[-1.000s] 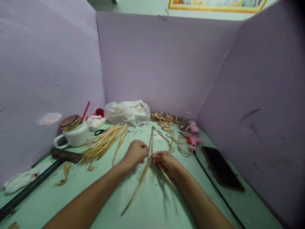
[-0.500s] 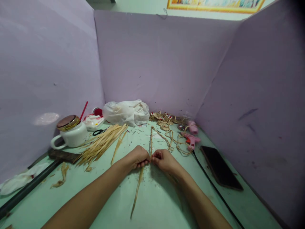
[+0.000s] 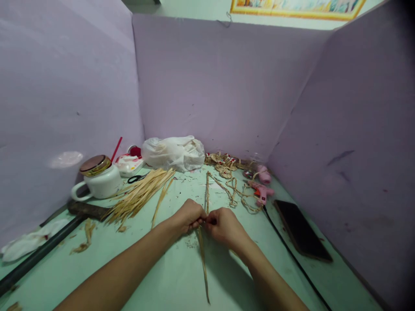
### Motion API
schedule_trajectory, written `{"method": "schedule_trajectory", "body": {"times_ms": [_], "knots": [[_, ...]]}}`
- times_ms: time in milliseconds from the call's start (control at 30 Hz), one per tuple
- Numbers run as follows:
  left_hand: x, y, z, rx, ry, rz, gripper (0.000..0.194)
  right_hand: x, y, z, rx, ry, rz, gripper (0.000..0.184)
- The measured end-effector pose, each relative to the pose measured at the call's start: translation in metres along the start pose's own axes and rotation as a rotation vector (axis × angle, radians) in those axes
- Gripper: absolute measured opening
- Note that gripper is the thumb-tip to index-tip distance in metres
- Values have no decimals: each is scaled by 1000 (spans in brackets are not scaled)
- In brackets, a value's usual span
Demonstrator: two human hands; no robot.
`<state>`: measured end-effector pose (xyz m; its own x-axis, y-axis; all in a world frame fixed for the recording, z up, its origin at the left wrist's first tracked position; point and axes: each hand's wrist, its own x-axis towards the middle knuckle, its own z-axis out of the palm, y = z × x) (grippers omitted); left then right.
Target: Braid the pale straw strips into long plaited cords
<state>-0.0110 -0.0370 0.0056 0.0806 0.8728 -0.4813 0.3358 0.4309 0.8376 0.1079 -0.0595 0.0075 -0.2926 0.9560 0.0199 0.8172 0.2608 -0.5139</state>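
Observation:
A thin braided straw cord (image 3: 207,190) runs from my hands toward the back of the table, then bends right into loose loops. My left hand (image 3: 193,214) is closed, pinching the near end of the cord. Right beside it, my right hand (image 3: 222,222) is closed too, its fingertips on the same end. Below the hands a loose flat strand (image 3: 203,268) hangs toward me over the table. Fingers hide the exact spot where strands and cord meet. A bundle of dry straw strips (image 3: 142,194) lies left of my left hand.
A white lidded mug (image 3: 102,181) and a hammer (image 3: 87,211) are at the left, near black-handled scissors (image 3: 136,178). A white plastic bag (image 3: 175,153) sits at the back. To the right are a pink glue gun (image 3: 262,192), its black cable (image 3: 292,252) and a phone (image 3: 303,231).
The loose strand below my hands has swung right, from slanting left to slanting right. Both hands have come slightly nearer to me, still pinching the cord's end.

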Motion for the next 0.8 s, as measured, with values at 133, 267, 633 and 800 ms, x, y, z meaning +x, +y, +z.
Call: {"method": "schedule_trajectory", "body": {"times_ms": [133,267,633,800], "knots": [[6,-5,-9,-1,-41,104,15,8,13,3,167,-64,-14,17],[15,-10,-18,-39,-155,125,14,20,30,-1,487,95,201,23],[11,-9,-17,29,-186,183,4,16,9,12,832,-9,363,11],[3,-5,-21,318,-86,194,8,18,16,14,871,-64,390,10]]}}
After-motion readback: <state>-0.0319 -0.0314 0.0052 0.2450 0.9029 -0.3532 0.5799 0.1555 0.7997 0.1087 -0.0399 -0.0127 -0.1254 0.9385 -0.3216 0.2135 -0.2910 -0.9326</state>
